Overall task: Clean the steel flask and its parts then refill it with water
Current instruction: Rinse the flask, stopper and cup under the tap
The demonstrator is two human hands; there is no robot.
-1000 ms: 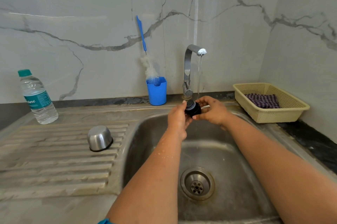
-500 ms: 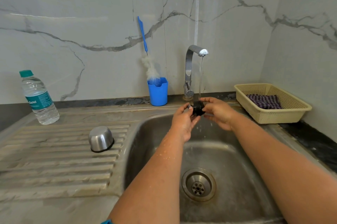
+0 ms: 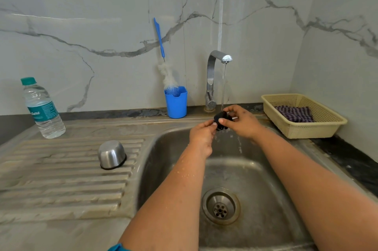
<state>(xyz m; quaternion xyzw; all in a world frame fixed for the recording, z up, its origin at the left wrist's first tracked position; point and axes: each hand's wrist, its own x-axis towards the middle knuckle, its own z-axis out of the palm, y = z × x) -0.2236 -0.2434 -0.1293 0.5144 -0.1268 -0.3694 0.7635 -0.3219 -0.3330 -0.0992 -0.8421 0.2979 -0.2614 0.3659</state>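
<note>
Keep the small black flask stopper (image 3: 221, 120), pinched by left hand (image 3: 201, 135) and right hand (image 3: 242, 120) at frame centre, under the tap stream (image 3: 223, 85); rotate it to rinse all faces.

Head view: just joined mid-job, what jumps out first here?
Both hands, left hand and right hand, hold a small black flask part under the running tap above the sink. A steel cup sits upside down on the drainboard, left of the basin.
</note>
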